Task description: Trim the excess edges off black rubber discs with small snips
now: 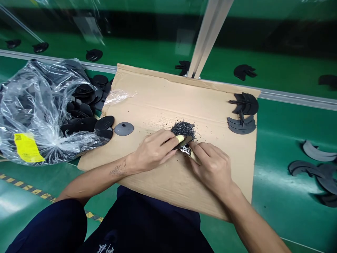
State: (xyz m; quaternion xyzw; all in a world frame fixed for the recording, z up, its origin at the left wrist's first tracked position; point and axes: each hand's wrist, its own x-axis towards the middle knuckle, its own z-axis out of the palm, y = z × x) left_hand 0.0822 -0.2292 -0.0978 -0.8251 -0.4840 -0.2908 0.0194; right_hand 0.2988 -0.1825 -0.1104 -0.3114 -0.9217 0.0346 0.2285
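Observation:
My left hand (155, 150) is closed on a black plastic disc (185, 141), with a pale yellow cover on one of its fingers. Wrapped round a pair of cutting pliers (185, 150), my right hand (213, 165) meets the left one at the disc's near edge. The pliers' metal head touches or nearly touches the disc; the exact contact is hidden by my fingers. Just beyond both hands lies a heap of small black plastic clippings (184, 129), with loose bits scattered around it. A single grey-black disc (124, 129) lies flat to the left.
A cardboard sheet (158, 102) covers the green surface. On the left, a clear plastic bag (31, 102) with a yellow label spills black discs (86, 124). Curved black pieces (242, 112) are stacked at the right edge, others (316, 170) farther right. A metal-framed glass panel stands behind.

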